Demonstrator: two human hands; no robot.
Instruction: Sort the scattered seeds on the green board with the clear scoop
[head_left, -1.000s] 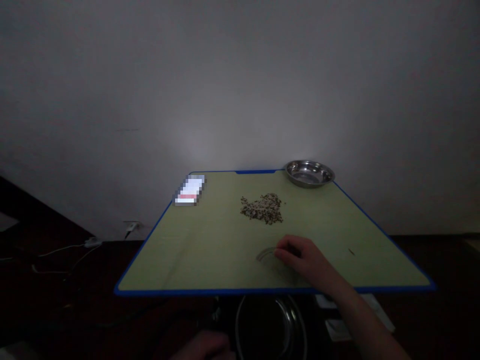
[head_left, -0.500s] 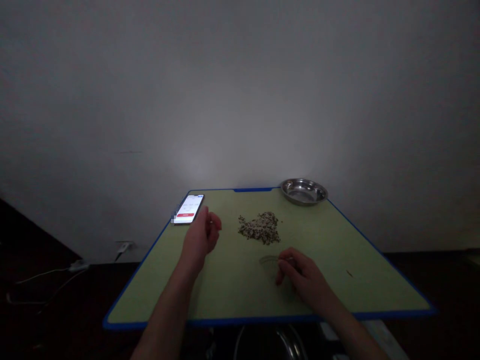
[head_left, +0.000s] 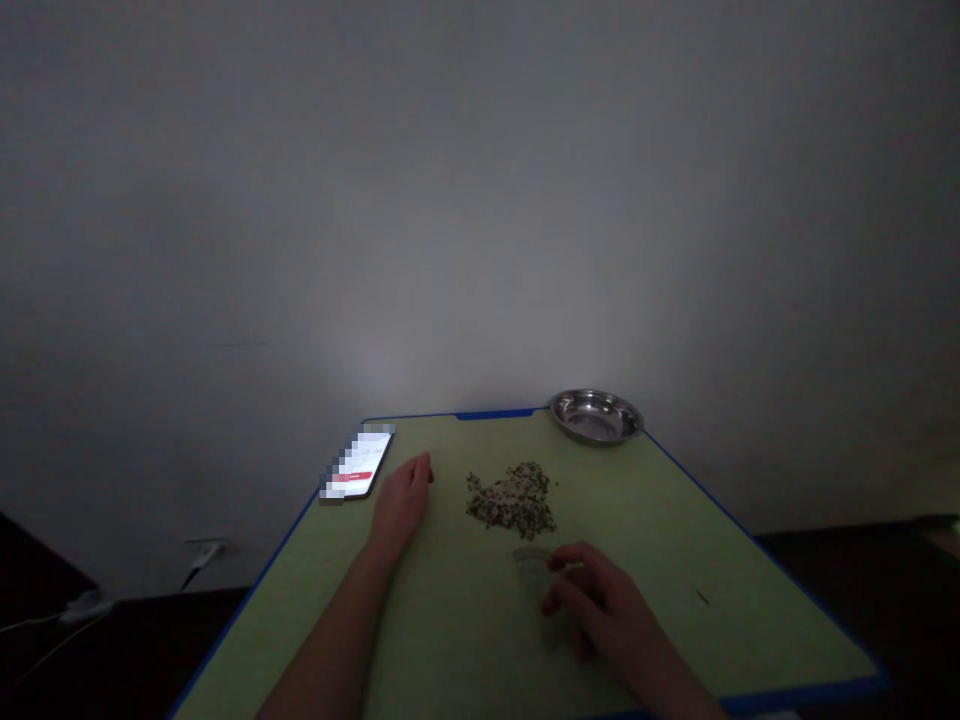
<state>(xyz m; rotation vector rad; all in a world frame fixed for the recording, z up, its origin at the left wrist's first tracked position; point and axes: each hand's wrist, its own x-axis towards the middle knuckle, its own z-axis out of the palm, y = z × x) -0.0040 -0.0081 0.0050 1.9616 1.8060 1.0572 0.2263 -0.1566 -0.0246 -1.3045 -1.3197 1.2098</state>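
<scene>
At the far left, a white cable (head_left: 60, 640) is trailing below a plug (head_left: 206, 555) near the foot of a grey wall (head_left: 480, 200). A lit phone (head_left: 367, 462), partly pixelated, is lying at the left edge of a pale green, blue-edged table (head_left: 450, 620). Just right of the phone, the person's left hand (head_left: 401, 505) is resting low, fingers folding inward; whether it is holding anything, I cannot tell.

Right of that hand, a pile of small beans (head_left: 514, 500) is lying mid-table, the left fingertips pointing forward along its left side, near but apart. The pile is looking speckled, dark brown mixed with pale, spreading thinly in an uneven patch with no definite long axis; a stray bit is sitting off its right side.

On the near side of the pile, a transparent vessel (head_left: 532, 552) is showing mainly as a curved rim; its tilt is not reading clearly. The right hand (head_left: 609, 600) is the nearer one, its bent fingers reaching leftward to that rim, thumb and forefinger standing apart. Whether they are gripping it, I cannot tell. The pile is lying ahead and leftward of this hand.

Beyond, a shiny metal bowl (head_left: 598, 420) is sitting at the far right corner, and a dark sliver (head_left: 703, 597) is lying farther right.
</scene>
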